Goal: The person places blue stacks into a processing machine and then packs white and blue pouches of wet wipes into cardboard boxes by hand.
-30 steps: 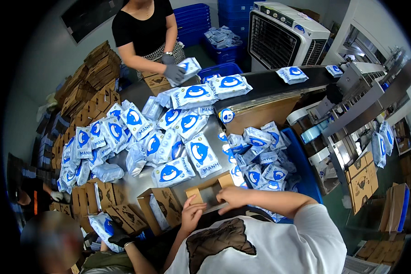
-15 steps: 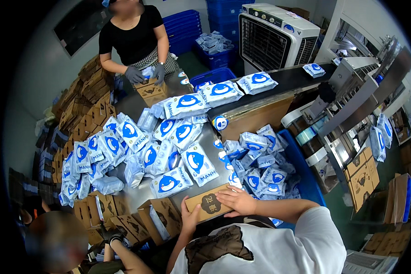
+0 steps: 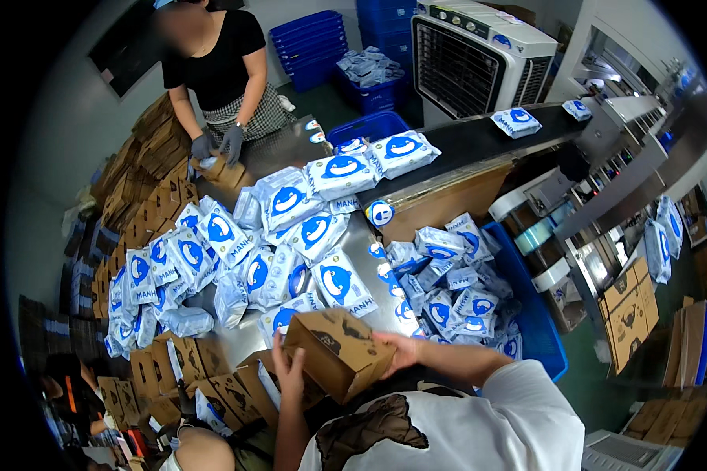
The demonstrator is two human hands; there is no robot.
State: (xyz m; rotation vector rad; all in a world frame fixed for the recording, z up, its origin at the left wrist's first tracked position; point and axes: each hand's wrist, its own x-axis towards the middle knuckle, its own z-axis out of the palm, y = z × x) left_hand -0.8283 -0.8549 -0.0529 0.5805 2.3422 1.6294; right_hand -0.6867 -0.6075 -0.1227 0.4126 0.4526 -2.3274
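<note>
A brown cardboard box (image 3: pixel 342 345), squared up and tilted, is in front of me at the near edge of the metal table; its hollow inside shows. My right hand (image 3: pixel 401 353) grips the box at its right end, the fingers partly hidden. My left hand (image 3: pixel 290 373) is raised at the box's left side with fingers apart; whether it touches the cardboard is hard to see. Just beyond the box lie white-and-blue soft packs, one pack (image 3: pixel 343 281) flat on the table and another pack (image 3: pixel 289 312) partly covered by the box.
A heap of packs (image 3: pixel 188 255) covers the table's left. The conveyor belt (image 3: pixel 463 149) carries more packs from the right. A blue crate (image 3: pixel 548 345) full of packs stands at my right. Filled cartons (image 3: pixel 228 400) stand at near left. A gloved co-worker (image 3: pixel 216 71) handles a box across the table.
The flat carton under my hands has been lifted and opened into a hollow box. My left hand has come off its face to the left side. Packs on the belt have moved left.
</note>
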